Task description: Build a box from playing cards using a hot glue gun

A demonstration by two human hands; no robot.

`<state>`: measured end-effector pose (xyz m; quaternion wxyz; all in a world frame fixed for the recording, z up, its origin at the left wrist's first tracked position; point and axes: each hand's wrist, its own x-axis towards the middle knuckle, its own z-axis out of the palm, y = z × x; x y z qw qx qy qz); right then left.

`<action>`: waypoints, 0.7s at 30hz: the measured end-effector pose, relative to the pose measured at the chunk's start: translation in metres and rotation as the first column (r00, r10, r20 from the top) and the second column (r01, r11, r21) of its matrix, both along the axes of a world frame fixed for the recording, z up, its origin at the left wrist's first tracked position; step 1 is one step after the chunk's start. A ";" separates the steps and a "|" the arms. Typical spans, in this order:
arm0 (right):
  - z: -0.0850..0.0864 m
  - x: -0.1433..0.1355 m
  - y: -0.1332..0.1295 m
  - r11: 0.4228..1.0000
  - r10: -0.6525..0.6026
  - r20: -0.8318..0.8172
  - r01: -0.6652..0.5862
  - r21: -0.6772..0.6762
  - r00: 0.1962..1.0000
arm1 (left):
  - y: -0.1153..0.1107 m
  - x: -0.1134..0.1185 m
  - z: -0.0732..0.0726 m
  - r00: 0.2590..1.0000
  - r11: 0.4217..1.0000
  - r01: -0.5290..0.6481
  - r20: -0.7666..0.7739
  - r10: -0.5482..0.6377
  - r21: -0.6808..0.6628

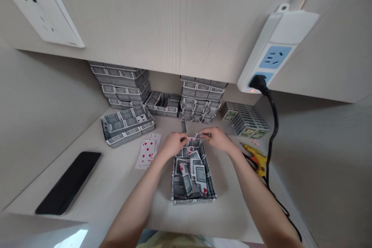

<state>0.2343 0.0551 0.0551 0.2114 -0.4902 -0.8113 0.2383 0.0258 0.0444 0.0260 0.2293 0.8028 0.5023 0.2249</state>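
Observation:
My left hand (175, 144) and my right hand (217, 138) meet at the far end of an open box built from playing cards (214, 193). Both have their fingers pinched. Between them shows a playing card (192, 138) with a red mark, which the left fingers grip at one side. A small folded card (198, 135) is at the right fingertips. Inside the box lie several loose and folded playing cards (200, 174), mostly backs up. Just beyond the hands, a single narrow folded card (184, 126) rests on the table. My fingers partly hide the box's far rim.
Left of the box are loose face-up cards (147, 151), a longer card box (128, 124) and a black phone (69, 182). Stacked card boxes (122, 83) (202, 99) stand behind. On the right lie card packs (250, 118), a yellow glue gun (257, 159) and a black cable (273, 124) hanging from a power strip (279, 46).

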 end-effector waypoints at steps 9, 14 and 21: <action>0.003 0.002 0.001 1.000 0.017 0.010 -0.017 -0.007 1.000 | -0.002 0.001 0.003 1.000 1.000 -0.015 0.022 0.016 -0.014; 0.004 -0.011 -0.001 0.999 0.040 0.152 -0.042 0.011 0.988 | -0.002 0.001 0.004 0.999 0.999 -0.010 0.053 0.012 -0.036; 0.009 -0.021 0.000 0.997 0.046 0.307 -0.062 0.040 0.951 | -0.003 0.003 0.003 0.992 0.996 -0.021 0.118 0.031 -0.084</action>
